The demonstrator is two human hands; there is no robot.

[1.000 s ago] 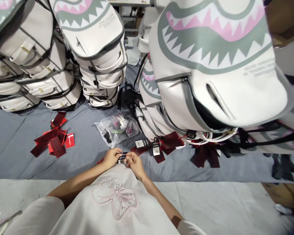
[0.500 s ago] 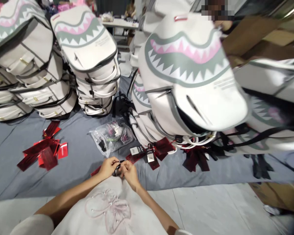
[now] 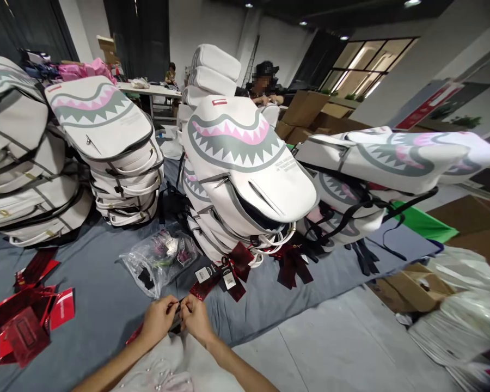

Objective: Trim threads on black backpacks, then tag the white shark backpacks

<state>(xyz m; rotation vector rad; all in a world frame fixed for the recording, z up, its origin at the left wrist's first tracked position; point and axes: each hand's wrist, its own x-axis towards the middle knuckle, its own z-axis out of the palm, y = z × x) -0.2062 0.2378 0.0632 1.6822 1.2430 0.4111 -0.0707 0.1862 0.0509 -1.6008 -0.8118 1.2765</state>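
My left hand (image 3: 160, 320) and my right hand (image 3: 196, 320) meet close together at the table's near edge, fingers pinched. Between them is a small dark item (image 3: 176, 324), mostly covered by the fingers; its kind is hard to make out. Just beyond lies a clear plastic bag (image 3: 157, 258) with small colourful pieces inside. To the right, red-and-black hang tags (image 3: 237, 283) with white labels hang from a stack of backpacks. The top white backpack (image 3: 245, 147) bears a green and pink shark-mouth print. Part of another red tag (image 3: 134, 333) shows beside my left wrist.
More stacked backpacks (image 3: 118, 163) stand at the left, others (image 3: 375, 163) at the right. Loose red tags (image 3: 28, 326) lie on the grey cloth (image 3: 98, 305). A person (image 3: 265, 81) is behind the stacks. Cardboard boxes (image 3: 408, 286) and plastic-wrapped bundles (image 3: 461, 326) sit beyond the table's right end.
The view has tilted up and turned right, bringing the room's back and right side into sight. Both hands stay pinched together over the small dark item.
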